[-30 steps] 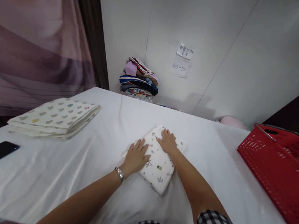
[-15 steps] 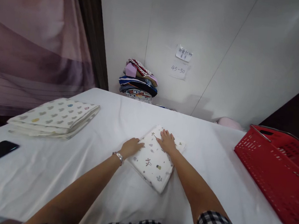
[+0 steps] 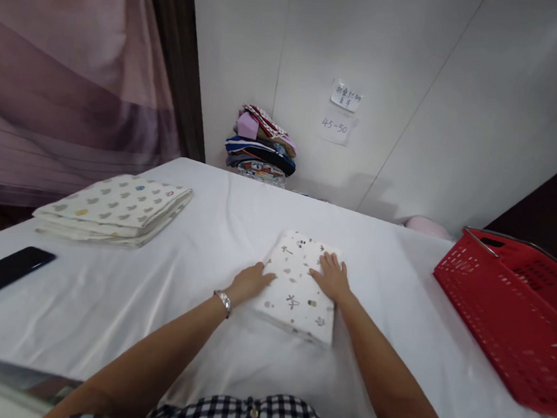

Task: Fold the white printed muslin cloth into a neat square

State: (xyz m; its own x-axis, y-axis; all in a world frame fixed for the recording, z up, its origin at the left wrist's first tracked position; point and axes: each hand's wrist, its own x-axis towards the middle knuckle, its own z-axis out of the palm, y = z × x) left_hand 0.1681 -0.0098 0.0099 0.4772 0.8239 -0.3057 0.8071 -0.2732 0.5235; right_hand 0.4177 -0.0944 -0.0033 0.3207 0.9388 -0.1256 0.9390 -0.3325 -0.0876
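A folded white cloth (image 3: 295,283) with small plant and leaf prints lies on the white-covered table in front of me. My left hand (image 3: 250,282), a silver bracelet at its wrist, rests along the cloth's left edge. Its thumb is stretched over the top, and its other fingers point forward beside the edge, partly hidden. On the upper right part of the cloth my right hand (image 3: 333,278) lies flat with its fingers spread. Further left is a second folded cloth (image 3: 116,203), cream with grey shapes and a few coloured ones.
A black phone (image 3: 0,277) lies at the table's left. The red perforated basket (image 3: 509,317) with a metal handle stands at the right. Beyond the far edge, a stack of folded fabrics (image 3: 262,145) sits by the wall, below and left of two paper notes (image 3: 339,116).
The printed cloth has turned so that its sides run straighter to me, and its near corner has shifted right. Both hands moved with it, the right one slightly right and down.
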